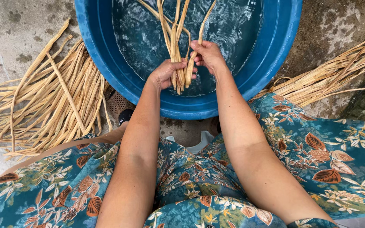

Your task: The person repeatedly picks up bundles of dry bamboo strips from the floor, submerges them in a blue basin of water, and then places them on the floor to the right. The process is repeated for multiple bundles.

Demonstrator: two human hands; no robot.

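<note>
**Both hands grip a bundle of dried stalks over a basin of water**

From the head view, looking straight down, we see our left hand (165, 74) closed around the lower end of a bundle of tan stalks (177, 50), fingers wrapped tight about it. Our right hand (208, 55) sits just beside the left, touching the same bundle from the other side, its fingers pinching one or two stalks against the rest. The bundle's cut ends hang just below both hands; its long strands run away from us, beyond the hands, fanning apart as they go.

Directly beneath and beyond the hands stands a round blue plastic basin (102, 55). It holds clear water (229, 29), rippled across the surface, and the far part of the bundle lies over or in that water; we cannot tell how deep the strands go. The basin's near rim lies just under our wrists.

Well out to the left of the left hand, a loose heap of dry stalks (51, 101) lies spread on the concrete floor (9, 29). Well out to the right of the right hand, a second heap of stalks (339, 71) lies on the same floor, pointing away at a slant.

Nearer than the hands, our forearms reach out over knees covered in teal cloth printed with leaves (326, 156). A brown sandal (117, 103) shows near the left forearm, close against the basin's wall.
</note>
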